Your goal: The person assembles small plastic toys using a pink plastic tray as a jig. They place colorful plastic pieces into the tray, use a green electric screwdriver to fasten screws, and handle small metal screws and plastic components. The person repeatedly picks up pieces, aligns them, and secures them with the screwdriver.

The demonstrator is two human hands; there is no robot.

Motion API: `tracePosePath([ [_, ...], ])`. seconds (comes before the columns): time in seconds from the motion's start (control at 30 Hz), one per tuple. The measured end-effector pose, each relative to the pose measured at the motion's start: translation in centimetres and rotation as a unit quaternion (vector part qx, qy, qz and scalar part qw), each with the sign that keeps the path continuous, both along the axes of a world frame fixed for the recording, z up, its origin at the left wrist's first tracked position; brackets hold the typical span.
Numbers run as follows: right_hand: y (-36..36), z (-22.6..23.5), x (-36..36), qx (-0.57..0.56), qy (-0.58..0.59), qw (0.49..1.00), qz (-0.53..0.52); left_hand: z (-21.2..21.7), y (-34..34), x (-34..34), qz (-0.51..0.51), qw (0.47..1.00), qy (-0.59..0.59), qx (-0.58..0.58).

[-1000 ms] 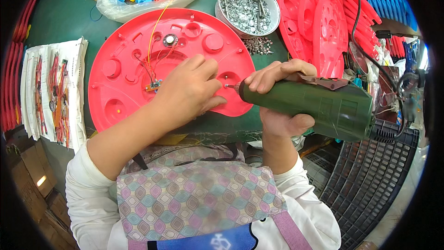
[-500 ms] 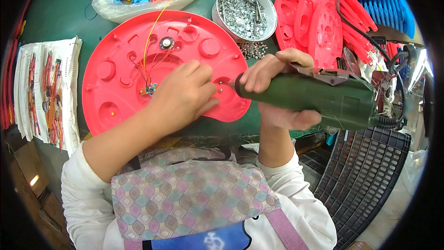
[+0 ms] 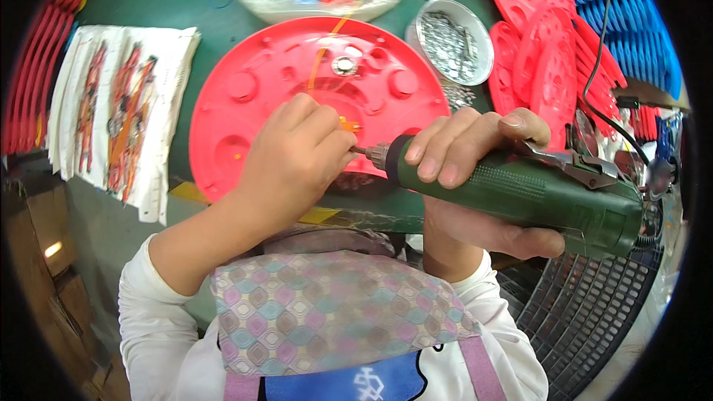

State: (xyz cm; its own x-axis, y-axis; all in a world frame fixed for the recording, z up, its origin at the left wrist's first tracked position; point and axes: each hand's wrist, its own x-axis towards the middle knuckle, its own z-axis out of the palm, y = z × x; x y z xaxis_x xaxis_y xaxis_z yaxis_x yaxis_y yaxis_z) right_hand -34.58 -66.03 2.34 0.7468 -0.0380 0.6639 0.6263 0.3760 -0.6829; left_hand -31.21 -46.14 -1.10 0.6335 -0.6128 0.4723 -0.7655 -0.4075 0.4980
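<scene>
A green electric screwdriver (image 3: pixel 520 197) lies in the grip of my right hand (image 3: pixel 475 148), its bit pointing left. The tip of the bit meets the fingertips of my left hand (image 3: pixel 293 152), which are pinched together; whatever small thing they hold is hidden. Both hands are over the near part of a round red plastic shell (image 3: pixel 219 115). On the shell are a round component with a pale centre (image 3: pixel 344 66) and a yellow wire (image 3: pixel 318 67). A small circuit board (image 3: pixel 347 125) partly shows behind my left fingers.
A white bowl (image 3: pixel 484 74) of metal screws stands beyond the shell's right side, with loose screws (image 3: pixel 459 95) beside it. Farther back sits a plastic bag (image 3: pixel 260 4) of coloured stars. Red shells (image 3: pixel 546 52) and blue parts (image 3: pixel 631 44) crowd the right; wired parts lie on white sheets (image 3: pixel 172 67) at left.
The screwdriver bit has come away from the shell's right recess to my left fingertips. My fingers have closed into a pinch. The whole view has shifted, moving the scene rightward.
</scene>
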Motion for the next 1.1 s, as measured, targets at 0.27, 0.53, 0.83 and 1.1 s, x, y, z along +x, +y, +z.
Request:
tracePosePath([
  [0.27, 7.6, -1.6, 1.6, 0.013, 0.031, 0.999, 0.031, -1.0, 7.3, -1.4, 0.129, 0.986, -0.088, 0.054],
  [0.53, 11.0, -3.6, 2.4, 0.001, 0.092, 0.995, 0.05, -2.4, 11.5, -2.7, 0.144, 0.985, -0.035, 0.088],
  [0.83, 12.6, -4.3, 2.0, -0.113, 0.178, 0.977, 0.026, -3.6, 11.6, -3.0, 0.146, 0.987, 0.009, 0.06],
  [1.1, 12.6, -4.9, 3.7, -0.184, 0.17, 0.959, 0.13, -3.4, 11.3, -3.0, 0.162, 0.985, 0.011, 0.049],
])
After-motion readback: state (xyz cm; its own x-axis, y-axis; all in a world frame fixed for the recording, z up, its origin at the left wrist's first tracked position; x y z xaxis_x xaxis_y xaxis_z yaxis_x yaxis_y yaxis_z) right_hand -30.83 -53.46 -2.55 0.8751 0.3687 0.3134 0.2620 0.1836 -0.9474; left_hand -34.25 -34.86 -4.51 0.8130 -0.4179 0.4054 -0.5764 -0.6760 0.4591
